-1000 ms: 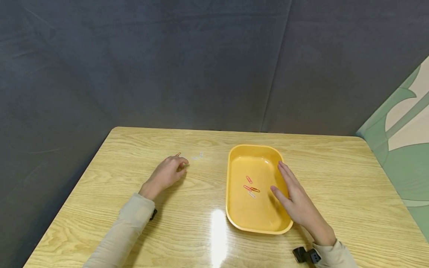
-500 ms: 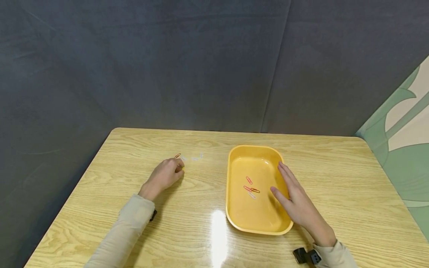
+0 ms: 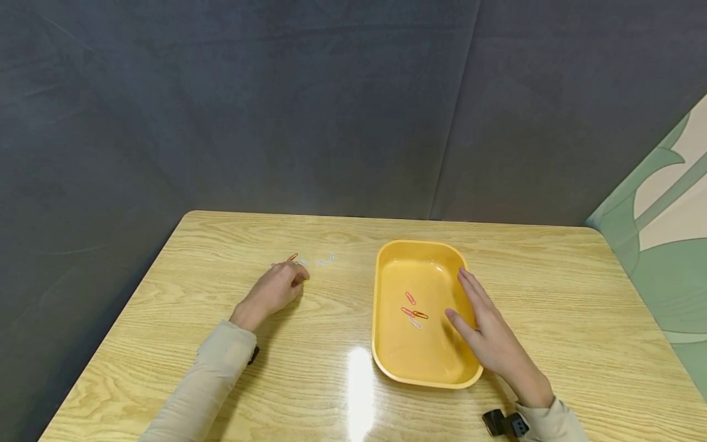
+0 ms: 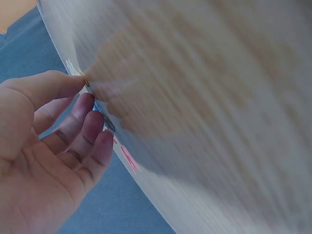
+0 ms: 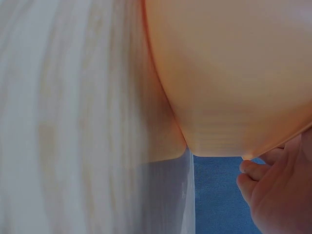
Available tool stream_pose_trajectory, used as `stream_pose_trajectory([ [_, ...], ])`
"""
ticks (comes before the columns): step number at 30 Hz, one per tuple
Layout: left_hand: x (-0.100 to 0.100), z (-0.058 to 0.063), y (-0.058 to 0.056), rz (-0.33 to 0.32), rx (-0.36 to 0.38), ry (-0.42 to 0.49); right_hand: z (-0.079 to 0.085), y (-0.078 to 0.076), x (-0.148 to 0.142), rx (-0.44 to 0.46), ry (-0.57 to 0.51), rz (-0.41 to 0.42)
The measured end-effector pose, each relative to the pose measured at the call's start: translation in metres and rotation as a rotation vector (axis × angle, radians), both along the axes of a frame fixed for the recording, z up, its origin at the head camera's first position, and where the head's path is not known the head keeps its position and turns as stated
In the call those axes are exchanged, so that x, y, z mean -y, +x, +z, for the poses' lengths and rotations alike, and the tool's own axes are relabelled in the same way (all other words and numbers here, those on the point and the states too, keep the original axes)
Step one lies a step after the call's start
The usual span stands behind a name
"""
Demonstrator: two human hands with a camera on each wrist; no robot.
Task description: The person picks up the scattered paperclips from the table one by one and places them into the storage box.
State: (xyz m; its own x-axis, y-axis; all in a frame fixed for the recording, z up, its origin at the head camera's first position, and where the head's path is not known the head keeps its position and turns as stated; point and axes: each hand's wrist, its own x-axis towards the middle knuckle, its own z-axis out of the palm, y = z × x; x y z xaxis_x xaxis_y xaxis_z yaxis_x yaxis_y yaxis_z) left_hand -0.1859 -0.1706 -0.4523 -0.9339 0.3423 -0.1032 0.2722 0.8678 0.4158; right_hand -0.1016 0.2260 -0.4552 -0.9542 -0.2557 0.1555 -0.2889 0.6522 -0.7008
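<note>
Yellow paper clip point(image 4: 87, 82): at the left thumb tip, left of centre in the left wrist view; in the head view, only a small yellow spot at the fingertips, left of centre.
Left hand point(image 3: 276, 285): thumb and forefinger appear to pinch the yellow paper clip, gap narrow; remaining fingers bent loosely. Whether the clip bears on the tabletop point(image 3: 331, 344) cannot be told.
Pinch: set both fingertips squarely across the wire. Use moderate pressure; a thin, smooth clip is likely to twist or spring out.
Lift: raise straight up. A sideways drag could scatter the orange clip point(image 3: 293, 256) and the pale clips point(image 3: 322, 263) near the fingers.
Right hand point(image 3: 488, 325): fingers extended at the right side of the yellow tray point(image 3: 425, 356), thumb spread wide over its interior; no clip held. A light steadying contact should suffice; avoid tilting the tray.
Head view: shows the tray interior and its tray clips point(image 3: 421, 315), centre right of the frame; neither wrist view shows these.
Left wrist view: shows the pinch point, largely masked by the knuckles in the head view, plus a pink clip point(image 4: 129, 158) below the fingertips.
Right wrist view: shows the tray's outer wall, upper right, and fingertips beside it, lower right. Firmness of contact cannot be judged.
</note>
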Motion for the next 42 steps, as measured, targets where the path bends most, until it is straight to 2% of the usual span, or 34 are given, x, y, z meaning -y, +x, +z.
stream_pose_trajectory([
  [4, -0.0002, 0.0001, 0.0010, -0.022, -0.007, -0.003, 0.0005, 0.0001, 0.0000, 0.005, -0.001, 0.000],
  [9, -0.0015, -0.0001, 0.0006, -0.014, -0.007, 0.000, 0.0003, -0.0002, 0.0001, 0.005, -0.002, -0.002],
  [17, -0.0028, -0.0023, -0.0003, 0.025, 0.052, 0.040, 0.0003, -0.0007, -0.0001, 0.021, -0.003, -0.004],
  [27, -0.0040, -0.0009, 0.0001, 0.003, 0.063, 0.042, 0.0004, -0.0009, 0.0000, 0.017, 0.000, -0.007],
  [35, -0.0034, -0.0009, 0.0003, -0.009, 0.025, 0.017, 0.0011, -0.0011, -0.0001, 0.016, 0.002, -0.006],
  [42, -0.0026, -0.0004, 0.0027, -0.052, -0.048, 0.004, 0.0009, -0.0013, -0.0003, 0.022, -0.005, -0.004],
])
